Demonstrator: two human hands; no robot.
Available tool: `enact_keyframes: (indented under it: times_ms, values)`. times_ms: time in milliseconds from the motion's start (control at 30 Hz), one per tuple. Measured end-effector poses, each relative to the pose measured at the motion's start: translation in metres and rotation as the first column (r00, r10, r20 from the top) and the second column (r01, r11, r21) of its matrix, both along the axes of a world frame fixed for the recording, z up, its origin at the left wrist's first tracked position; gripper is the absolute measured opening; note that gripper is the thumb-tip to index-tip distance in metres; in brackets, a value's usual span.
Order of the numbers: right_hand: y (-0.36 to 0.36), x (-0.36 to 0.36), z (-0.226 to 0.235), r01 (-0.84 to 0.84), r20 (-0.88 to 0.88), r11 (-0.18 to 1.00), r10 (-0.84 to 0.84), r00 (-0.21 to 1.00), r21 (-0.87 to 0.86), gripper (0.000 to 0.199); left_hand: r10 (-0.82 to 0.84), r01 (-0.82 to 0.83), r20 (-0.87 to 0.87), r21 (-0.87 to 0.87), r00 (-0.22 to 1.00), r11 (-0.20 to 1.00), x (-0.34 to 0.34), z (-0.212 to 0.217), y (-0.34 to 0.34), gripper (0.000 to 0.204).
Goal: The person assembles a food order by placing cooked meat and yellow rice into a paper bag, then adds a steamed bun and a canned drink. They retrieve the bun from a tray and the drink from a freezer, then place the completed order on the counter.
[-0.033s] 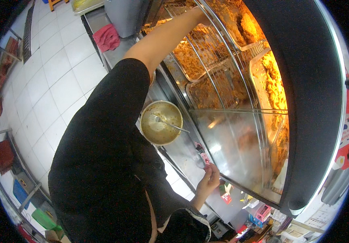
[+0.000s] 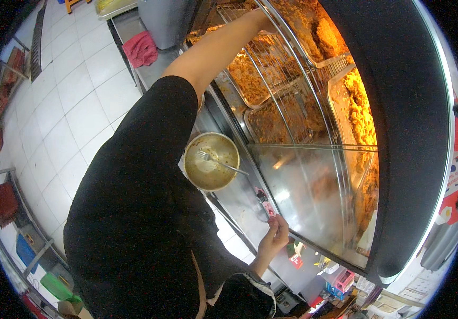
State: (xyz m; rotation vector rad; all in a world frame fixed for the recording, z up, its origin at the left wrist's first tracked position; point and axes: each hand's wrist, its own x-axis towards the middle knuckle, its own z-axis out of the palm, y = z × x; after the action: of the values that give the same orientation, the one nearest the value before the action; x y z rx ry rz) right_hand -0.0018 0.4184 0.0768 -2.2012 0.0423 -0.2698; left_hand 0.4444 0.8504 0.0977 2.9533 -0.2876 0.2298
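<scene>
My left arm reaches into a lit glass food cabinet, and my left hand [image 2: 265, 22] is mostly hidden behind a metal rack and its rails, so its fingers do not show. Trays of golden fried food [image 2: 327, 37] lie close to it. Lower right, my right hand [image 2: 275, 237] is closed in a pinch, its fingertips at the end of a small pink and black piece [image 2: 264, 201] beside the cabinet's lower edge. A round metal bowl [image 2: 211, 181] with brownish residue stands on the counter between my arms. Inside it rests a fork [image 2: 221, 162], its handle over the rim.
A sliding glass pane [image 2: 314, 191] covers the nearer part of the cabinet. Upper left, a crumpled red cloth [image 2: 140, 49] lies on the metal counter beside a grey container [image 2: 162, 24]. White floor tiles [image 2: 80, 101] stretch away at left. Boxes and a pink basket [image 2: 343, 279] are at lower right.
</scene>
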Motion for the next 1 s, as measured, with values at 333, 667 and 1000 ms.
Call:
enact_keyframes:
  times_ms: [333, 667, 1000]
  values:
    - [0.004, 0.013, -0.007, -0.023, -0.043, 1.000, 0.024, 0.999, 0.016, 0.019, -0.018, 0.023, -0.068, 0.075, 0.998, 0.997, -0.017, 0.010, -0.004, 0.046]
    - [0.009, 0.019, -0.003, -0.036, -0.034, 0.999, 0.035, 0.999, -0.023, 0.020, -0.014, 0.035, -0.124, 0.162, 0.992, 0.986, -0.032, 0.028, -0.010, 0.045]
    - [-0.030, 0.002, -0.027, 0.337, 0.263, 0.933, -0.296, 0.918, -0.127, 0.048, 0.268, -0.204, 0.098, -0.424, 0.958, 0.882, -0.130, 0.023, 0.012, 0.043]
